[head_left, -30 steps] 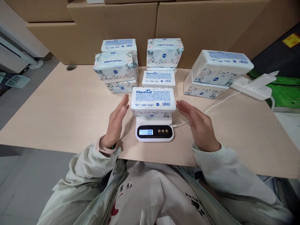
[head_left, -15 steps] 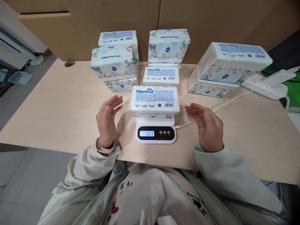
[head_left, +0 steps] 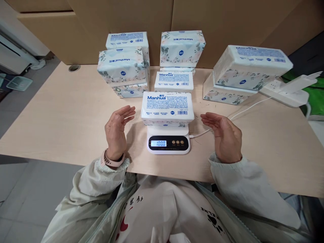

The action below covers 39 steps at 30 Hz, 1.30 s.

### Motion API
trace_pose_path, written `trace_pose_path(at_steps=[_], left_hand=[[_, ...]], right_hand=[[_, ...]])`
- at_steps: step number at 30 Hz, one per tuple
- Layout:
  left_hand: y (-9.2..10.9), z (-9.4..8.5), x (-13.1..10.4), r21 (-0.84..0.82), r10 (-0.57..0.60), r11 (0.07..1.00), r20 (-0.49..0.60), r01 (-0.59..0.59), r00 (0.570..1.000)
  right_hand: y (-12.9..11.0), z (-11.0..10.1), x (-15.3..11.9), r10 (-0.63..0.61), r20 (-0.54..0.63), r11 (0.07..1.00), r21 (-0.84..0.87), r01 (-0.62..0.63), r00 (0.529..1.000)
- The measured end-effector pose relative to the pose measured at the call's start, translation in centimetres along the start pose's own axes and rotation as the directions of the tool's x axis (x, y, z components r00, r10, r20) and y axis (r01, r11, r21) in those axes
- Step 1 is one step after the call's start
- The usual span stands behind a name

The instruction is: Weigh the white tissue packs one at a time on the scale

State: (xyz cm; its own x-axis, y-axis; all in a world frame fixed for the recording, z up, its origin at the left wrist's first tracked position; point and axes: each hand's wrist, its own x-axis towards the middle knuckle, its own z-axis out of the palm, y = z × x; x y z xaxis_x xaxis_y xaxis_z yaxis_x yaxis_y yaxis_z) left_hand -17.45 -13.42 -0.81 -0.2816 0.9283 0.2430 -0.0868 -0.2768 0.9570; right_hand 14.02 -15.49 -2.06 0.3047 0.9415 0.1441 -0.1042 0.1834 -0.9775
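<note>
A tissue pack [head_left: 167, 105] marked Manhua rests on the white digital scale [head_left: 168, 131] in front of me. The scale's lit display [head_left: 158, 143] reads 100.0, with several gold buttons beside it. To the left of the pack, my left hand [head_left: 116, 133] is held with fingers stretched out, holding nothing. My right hand [head_left: 225, 136] stands on the pack's other side, fingers extended and likewise holding nothing. Neither hand touches the pack. A white cable [head_left: 210, 130] runs from the scale's right side, passing behind my right hand.
Behind the scale lies another tissue pack [head_left: 173, 81], with a stack [head_left: 181, 50] beyond it. More packs are stacked at the left [head_left: 123, 67] and right [head_left: 243, 74]. A white power strip [head_left: 288, 91] sits at the right; cardboard [head_left: 126, 20] lines the table's back edge.
The scale's reading has gone from 92.3 to 100.0. My left hand has shifted very slightly to the right; the pack stays in place on the scale.
</note>
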Motion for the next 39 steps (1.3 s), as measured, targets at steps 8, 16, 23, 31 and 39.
trace_pose_path(at_steps=[8, 16, 23, 31, 39], left_hand=[[-0.05, -0.01, -0.02, 0.031, -0.01, 0.999, -0.01, 0.011, 1.0], [-0.08, 0.05, -0.07, -0.016, -0.011, 1.0, -0.003, 0.011, 1.0], [0.06, 0.14, -0.12, 0.024, -0.033, 0.999, -0.025, 0.034, 0.999], [0.33, 0.27, -0.16, 0.052, -0.048, 0.997, -0.033, 0.049, 0.998], [0.34, 0.27, -0.14, 0.033, -0.035, 0.999, -0.037, 0.036, 0.999]], right_hand=[[-0.06, 0.14, -0.07, 0.005, 0.01, 1.0, -0.004, -0.005, 1.0], [-0.09, 0.08, -0.19, 0.001, 0.009, 1.0, -0.012, -0.001, 1.0], [-0.47, 0.29, -0.27, 0.015, -0.003, 0.998, -0.062, -0.016, 1.0], [-0.75, 0.38, -0.38, 0.018, -0.009, 0.996, -0.091, -0.019, 1.0], [-0.64, 0.22, -0.38, 0.014, 0.003, 0.997, -0.073, -0.014, 1.0]])
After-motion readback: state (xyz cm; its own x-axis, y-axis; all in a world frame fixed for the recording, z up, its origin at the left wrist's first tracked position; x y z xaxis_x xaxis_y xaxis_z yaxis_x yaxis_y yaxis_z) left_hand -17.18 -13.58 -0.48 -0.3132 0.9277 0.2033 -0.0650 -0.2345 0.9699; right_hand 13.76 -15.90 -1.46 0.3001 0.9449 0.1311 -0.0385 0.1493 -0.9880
